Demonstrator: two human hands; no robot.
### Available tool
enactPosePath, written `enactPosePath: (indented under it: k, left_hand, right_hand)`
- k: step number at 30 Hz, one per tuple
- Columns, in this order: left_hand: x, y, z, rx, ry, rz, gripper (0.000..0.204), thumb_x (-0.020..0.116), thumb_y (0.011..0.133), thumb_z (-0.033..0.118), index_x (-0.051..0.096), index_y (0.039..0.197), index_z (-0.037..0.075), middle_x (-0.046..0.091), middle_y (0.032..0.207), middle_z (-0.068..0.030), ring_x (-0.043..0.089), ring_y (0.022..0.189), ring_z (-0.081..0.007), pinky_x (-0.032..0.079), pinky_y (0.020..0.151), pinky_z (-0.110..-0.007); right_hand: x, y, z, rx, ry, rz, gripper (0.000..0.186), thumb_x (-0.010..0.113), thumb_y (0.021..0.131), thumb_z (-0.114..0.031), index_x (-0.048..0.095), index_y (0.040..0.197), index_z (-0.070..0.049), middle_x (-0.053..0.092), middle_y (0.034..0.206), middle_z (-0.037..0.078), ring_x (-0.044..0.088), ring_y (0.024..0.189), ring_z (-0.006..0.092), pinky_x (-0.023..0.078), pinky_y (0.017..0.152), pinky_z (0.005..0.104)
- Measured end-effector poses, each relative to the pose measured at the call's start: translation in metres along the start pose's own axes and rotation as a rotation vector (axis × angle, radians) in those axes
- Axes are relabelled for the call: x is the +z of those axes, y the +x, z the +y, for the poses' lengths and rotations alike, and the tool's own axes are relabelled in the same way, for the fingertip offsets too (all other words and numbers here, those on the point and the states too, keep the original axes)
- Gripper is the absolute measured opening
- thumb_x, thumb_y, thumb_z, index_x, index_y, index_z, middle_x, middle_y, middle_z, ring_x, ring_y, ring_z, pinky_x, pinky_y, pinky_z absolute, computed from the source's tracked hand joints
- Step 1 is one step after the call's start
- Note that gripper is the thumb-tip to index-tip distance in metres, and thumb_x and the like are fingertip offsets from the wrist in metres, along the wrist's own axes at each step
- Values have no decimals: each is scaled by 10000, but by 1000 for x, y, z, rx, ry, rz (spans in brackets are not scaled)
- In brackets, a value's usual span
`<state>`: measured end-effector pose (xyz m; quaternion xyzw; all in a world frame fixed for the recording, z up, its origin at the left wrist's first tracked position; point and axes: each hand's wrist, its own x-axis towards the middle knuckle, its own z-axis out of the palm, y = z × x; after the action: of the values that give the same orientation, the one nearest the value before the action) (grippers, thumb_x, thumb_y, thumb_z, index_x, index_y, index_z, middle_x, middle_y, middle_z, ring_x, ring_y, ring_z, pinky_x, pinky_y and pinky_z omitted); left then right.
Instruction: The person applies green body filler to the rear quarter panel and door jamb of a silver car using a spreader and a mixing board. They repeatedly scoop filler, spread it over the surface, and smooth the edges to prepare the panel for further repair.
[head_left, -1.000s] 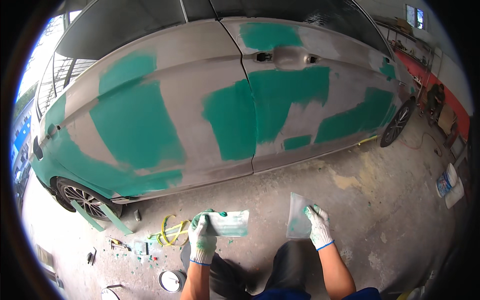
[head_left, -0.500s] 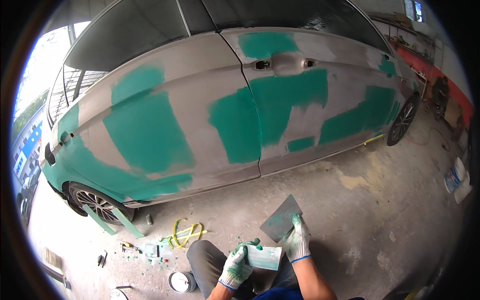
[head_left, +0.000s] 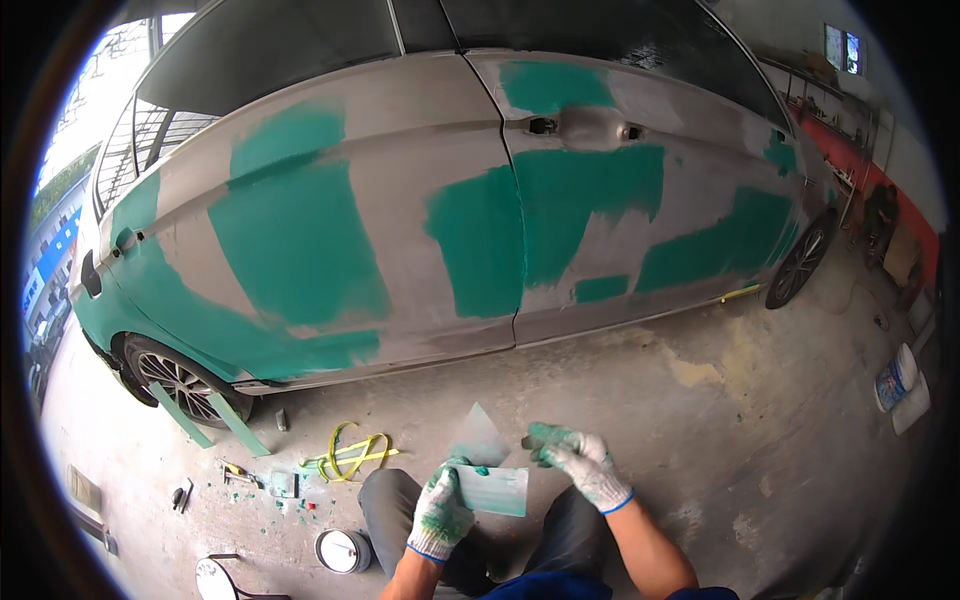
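Note:
My left hand (head_left: 442, 510), in a white glove stained green, grips a pale rectangular spreader (head_left: 498, 492) with a blob of green filler (head_left: 483, 470) on its top edge. A translucent grey spreader (head_left: 478, 430) sticks up behind it, apparently in the same grip. My gloved right hand (head_left: 578, 458) is apart from both spreaders, fingers extended and holding nothing, their tips coated green. In front of me stands a car (head_left: 400, 230), sanded grey with large green patches of filler over both doors.
Near the front-left wheel lie two green strips (head_left: 238, 423), yellow tape (head_left: 352, 450) and small tools (head_left: 235, 472). A round can (head_left: 342, 550) sits by my left knee. White buckets (head_left: 893, 385) stand at right. A person (head_left: 878, 215) is by the red wall (head_left: 840, 150).
The grey spreader has passed from my right hand to behind the pale one at my left hand. My right hand has let go, and its fingers have extended.

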<state>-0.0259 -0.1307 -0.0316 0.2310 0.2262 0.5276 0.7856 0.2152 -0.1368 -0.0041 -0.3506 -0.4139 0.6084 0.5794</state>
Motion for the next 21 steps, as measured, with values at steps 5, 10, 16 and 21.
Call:
enactPosePath:
  k: [5,10,16,21]
  left_hand:
    - [-28,-1,30,159,35,0,365,706,922,307,593,1175,70,669,1085,-54,639,1057,-224,490,1009,-418]
    - [-32,-10,43,260,-86,91,348,673,942,268,591,1185,32,682,1037,-129,649,1012,-267,505,971,-411]
    - [-46,-15,44,296,-15,117,331,657,948,311,594,1182,86,649,1071,-42,617,1024,-205,492,962,-387]
    - [-54,-17,43,342,-26,203,346,661,947,298,590,1202,75,657,1057,-53,627,1009,-207,507,949,-379]
  right_hand:
    - [-46,59,-115,-234,-314,209,352,620,966,-58,604,1307,27,717,1124,117,680,908,138,548,813,260]
    - [-32,139,-249,-689,-932,197,347,609,958,-54,614,1294,34,718,1127,120,685,1005,174,545,864,279]
    - [20,222,-353,-949,-1605,344,389,604,924,-266,645,1267,-87,674,1209,149,655,1082,321,514,958,402]
    - [17,275,-358,-891,-1868,349,414,607,909,-299,630,1293,-145,627,1271,111,609,1136,334,479,1015,415]
